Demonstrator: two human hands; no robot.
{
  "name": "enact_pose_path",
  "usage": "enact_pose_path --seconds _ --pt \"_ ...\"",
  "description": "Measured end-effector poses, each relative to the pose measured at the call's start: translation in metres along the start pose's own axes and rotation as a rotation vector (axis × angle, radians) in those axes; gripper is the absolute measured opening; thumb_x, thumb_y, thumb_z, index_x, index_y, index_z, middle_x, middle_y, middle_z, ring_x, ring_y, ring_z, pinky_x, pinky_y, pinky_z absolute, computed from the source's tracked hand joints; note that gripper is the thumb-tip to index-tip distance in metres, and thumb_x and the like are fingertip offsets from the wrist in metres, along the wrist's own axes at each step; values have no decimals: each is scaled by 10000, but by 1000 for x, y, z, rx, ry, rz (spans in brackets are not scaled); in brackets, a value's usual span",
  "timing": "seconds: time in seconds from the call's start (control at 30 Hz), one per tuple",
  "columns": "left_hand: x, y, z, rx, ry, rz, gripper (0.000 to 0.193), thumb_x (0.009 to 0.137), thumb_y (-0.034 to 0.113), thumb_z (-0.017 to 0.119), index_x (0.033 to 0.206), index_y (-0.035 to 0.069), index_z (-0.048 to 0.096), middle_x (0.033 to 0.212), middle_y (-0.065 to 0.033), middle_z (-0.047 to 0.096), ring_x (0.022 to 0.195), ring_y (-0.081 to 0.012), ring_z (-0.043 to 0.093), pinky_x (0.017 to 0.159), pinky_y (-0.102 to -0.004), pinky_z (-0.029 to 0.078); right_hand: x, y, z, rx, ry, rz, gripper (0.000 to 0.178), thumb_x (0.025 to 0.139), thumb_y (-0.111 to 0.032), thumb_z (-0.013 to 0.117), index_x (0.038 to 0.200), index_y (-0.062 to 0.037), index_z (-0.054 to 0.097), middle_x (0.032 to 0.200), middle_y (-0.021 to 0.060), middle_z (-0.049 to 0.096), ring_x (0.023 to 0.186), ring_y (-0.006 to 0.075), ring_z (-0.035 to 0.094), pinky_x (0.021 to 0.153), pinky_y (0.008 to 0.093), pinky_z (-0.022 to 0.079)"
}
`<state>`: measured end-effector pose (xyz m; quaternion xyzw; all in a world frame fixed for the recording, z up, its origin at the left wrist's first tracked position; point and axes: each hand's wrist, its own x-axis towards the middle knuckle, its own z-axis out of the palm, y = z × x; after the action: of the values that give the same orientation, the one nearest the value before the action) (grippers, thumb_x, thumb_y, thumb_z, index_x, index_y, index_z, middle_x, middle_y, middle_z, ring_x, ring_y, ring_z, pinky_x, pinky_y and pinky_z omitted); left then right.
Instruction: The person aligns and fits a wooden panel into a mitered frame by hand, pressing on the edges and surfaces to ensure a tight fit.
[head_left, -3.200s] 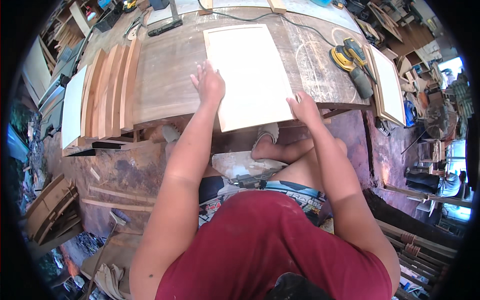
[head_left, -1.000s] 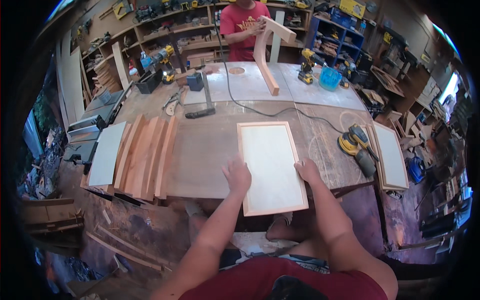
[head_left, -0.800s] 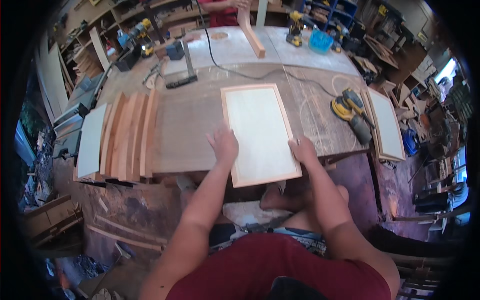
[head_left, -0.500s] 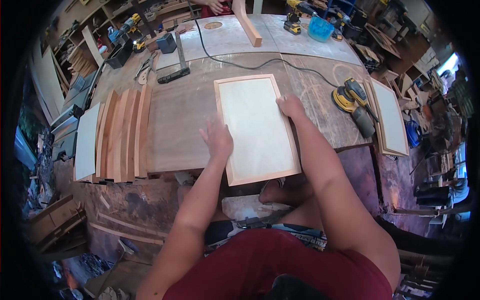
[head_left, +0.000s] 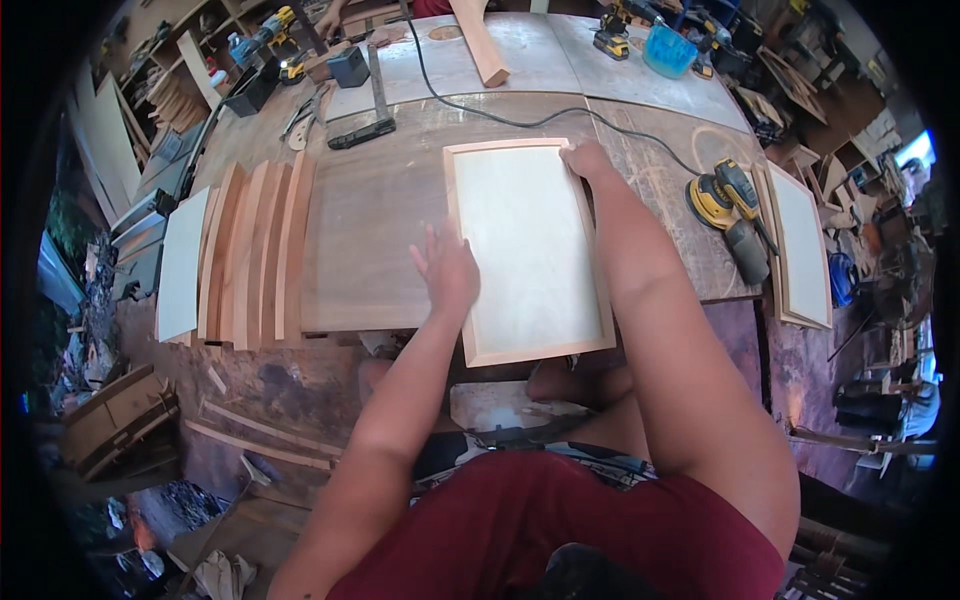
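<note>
The right hand [head_left: 588,163] has been moved to the far right corner of the panel [head_left: 530,250]; whether it is pinched cannot be told. The left hand [head_left: 451,272] is laid spread at the left edge. The table's front edge [head_left: 360,328] is overhung by the panel.

A row of wooden bars [head_left: 244,260] stood close together by the left side of the big table [head_left: 370,200], with a white board [head_left: 184,265] next to them. Further back lay a dark tool with a long handle [head_left: 362,133]. Near it sat a dark block [head_left: 348,67] and a black bin [head_left: 250,92]. A yellow and black drill [head_left: 612,43] stood at the back, just beside a bright blue tub [head_left: 669,52]. A thick piece of wood [head_left: 482,46] poked over the far part. Two thin strips [head_left: 262,446] lay on the floor.
</note>
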<state>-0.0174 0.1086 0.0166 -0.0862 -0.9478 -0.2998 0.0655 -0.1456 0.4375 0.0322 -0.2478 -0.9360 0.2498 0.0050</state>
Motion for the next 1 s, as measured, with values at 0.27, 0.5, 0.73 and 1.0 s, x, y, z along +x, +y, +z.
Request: enact_pose_path --seconds 0.27,0.5,0.73,1.0 --pt "3 -2 2 99 36 2 529 1002 201 499 1490 46 364 1446 -162 500 1459 -354 302 1189 -611 111 -151 26 -13 55 -88 39 549 843 -404 709 1182 26 666 1219 260 652 1150 391 623 989 437 481" --pt "6 -6 7 70 48 27 542 995 203 499 1503 72 365 1504 -135 466 1472 -367 284 1191 -615 98 -284 72 -11 34 -49 93 549 844 -416 705 1186 9 642 1178 267 658 1133 396 620 977 441 482" --pt "7 -6 4 52 4 12 535 998 215 489 1499 66 375 1513 -130 461 1475 -368 282 1185 -632 75 -279 61 -18 -11 -63 51 504 847 -412 701 1151 -11 667 1150 233 676 1112 386 632 957 447 497" --pt "2 -9 8 48 15 -7 522 998 216 485 1492 79 384 1480 -133 492 1471 -362 291 1191 -621 64 -257 65 -6 33 -13 -18 502 852 -403 691 1136 11 665 1110 251 679 1080 399 641 942 444 500"
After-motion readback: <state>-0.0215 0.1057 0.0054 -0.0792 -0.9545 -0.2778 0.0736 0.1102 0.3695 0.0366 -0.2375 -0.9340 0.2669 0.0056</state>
